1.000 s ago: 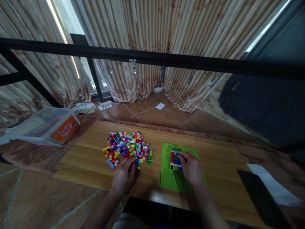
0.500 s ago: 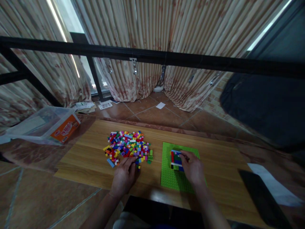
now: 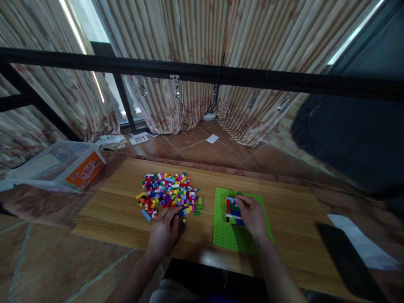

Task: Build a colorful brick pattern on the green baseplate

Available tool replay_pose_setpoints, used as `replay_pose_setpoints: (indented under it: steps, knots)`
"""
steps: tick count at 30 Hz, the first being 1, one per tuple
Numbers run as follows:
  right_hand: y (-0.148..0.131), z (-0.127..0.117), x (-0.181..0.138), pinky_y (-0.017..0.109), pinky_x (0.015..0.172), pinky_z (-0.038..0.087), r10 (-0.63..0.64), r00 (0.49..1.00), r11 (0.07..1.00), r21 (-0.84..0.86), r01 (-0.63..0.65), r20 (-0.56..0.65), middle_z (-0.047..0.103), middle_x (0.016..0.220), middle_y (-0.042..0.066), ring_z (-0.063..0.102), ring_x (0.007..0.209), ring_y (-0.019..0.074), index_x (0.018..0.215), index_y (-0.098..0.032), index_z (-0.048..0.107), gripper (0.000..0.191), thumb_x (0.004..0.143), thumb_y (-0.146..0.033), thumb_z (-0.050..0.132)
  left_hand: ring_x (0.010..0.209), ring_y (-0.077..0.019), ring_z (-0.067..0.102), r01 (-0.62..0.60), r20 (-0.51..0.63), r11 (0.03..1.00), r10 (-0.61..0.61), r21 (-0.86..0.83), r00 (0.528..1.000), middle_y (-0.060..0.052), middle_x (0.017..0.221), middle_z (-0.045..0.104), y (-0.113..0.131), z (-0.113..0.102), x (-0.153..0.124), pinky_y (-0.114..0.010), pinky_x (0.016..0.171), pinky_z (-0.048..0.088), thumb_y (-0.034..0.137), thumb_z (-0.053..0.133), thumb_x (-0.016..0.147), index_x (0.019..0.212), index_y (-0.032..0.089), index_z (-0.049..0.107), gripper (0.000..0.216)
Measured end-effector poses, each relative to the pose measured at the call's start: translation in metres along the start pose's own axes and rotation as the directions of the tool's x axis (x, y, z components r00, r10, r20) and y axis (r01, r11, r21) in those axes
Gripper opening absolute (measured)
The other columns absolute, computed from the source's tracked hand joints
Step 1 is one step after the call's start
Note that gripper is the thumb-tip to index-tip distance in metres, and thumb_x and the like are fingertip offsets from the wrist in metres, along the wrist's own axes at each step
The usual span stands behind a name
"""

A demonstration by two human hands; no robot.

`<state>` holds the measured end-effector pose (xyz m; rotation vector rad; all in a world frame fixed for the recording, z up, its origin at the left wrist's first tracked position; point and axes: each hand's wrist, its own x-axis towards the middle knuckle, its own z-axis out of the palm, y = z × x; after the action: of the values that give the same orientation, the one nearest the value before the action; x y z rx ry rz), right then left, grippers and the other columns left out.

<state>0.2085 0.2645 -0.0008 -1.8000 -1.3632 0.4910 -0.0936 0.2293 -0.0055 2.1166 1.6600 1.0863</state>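
Observation:
A heap of small coloured bricks lies on the wooden board. My left hand rests at the heap's near edge, fingers curled onto the bricks; what they hold, if anything, is hidden. To the right lies a green baseplate with a small multicoloured build of red, blue, green and white bricks on it. My right hand sits on the plate, its fingertips pinched against the right side of the build.
A clear plastic box with an orange label stands on the floor at the left. A black rail crosses in front of striped curtains. A dark flat object and white paper lie at the right.
My right hand has shifted slightly back and left along the build. My left hand has stayed at the heap's edge.

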Motion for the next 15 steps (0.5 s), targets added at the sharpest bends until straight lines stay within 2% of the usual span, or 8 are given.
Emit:
replay_pose_setpoints:
  steps: [5, 15]
  knots:
    - [0.0001, 0.0006, 0.0005, 0.039, 0.081, 0.049, 0.056, 0.998, 0.995, 0.079, -0.057, 0.015, 0.074, 0.091, 0.009, 0.066, 0.085, 0.0239, 0.085, -0.019, 0.076, 0.037, 0.077, -0.051, 0.059, 0.092, -0.0208, 0.068, -0.011, -0.010, 1.000, 0.011, -0.001, 1.000, -0.006, 0.099, 0.072, 0.0012, -0.0004, 0.0003, -0.035, 0.084, 0.057, 0.022, 0.048, 0.090, 0.104, 0.022, 0.067, 0.024]
    - [0.0011, 0.0045, 0.0003, 0.037, 0.077, 0.052, 0.064, 0.998, 0.990, 0.122, -0.065, 0.014, 0.075, 0.088, 0.008, 0.068, 0.080, 0.0228, 0.082, -0.020, 0.076, 0.036, 0.076, -0.051, 0.059, 0.092, -0.0209, 0.068, -0.019, -0.022, 1.000, 0.019, 0.007, 1.000, -0.006, 0.099, 0.071, -0.0017, 0.0020, -0.0002, -0.035, 0.085, 0.057, 0.021, 0.048, 0.090, 0.105, 0.022, 0.067, 0.024]
